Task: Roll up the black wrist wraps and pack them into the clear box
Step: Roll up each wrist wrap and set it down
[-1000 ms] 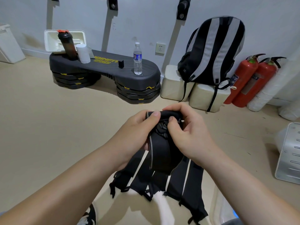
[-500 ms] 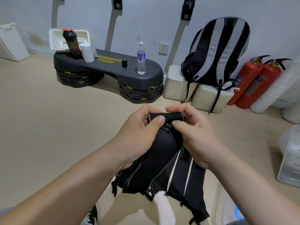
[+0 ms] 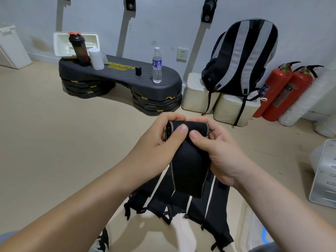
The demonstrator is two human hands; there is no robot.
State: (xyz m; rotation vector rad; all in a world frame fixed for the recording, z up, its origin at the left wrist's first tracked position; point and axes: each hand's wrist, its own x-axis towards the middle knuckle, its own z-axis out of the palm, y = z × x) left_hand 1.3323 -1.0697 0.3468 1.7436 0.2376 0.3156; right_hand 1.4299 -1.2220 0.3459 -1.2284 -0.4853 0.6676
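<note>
A black wrist wrap point(image 3: 187, 160) hangs in front of me, its top end rolled into a short tube. My left hand point(image 3: 156, 140) pinches the roll's left end, thumb on the front. My right hand point(image 3: 216, 148) pinches the right end in the same way. The loose tail of the wrap drops below both hands. Several more black wraps point(image 3: 214, 210) with pale edges lie spread out below. A clear box point(image 3: 254, 231) with a blue mark shows partly at the bottom right, mostly hidden by my right forearm.
A black step platform point(image 3: 127, 75) with a shaker, a white cup and a water bottle point(image 3: 157, 65) stands by the far wall. A striped backpack point(image 3: 241, 57) sits on pale blocks, beside two red extinguishers point(image 3: 285, 91). A silver metal case point(image 3: 325, 175) stands at right.
The roll at the wrap's top has grown thicker as both hands turned it. The hanging tail is shorter and now hangs flat and straight.
</note>
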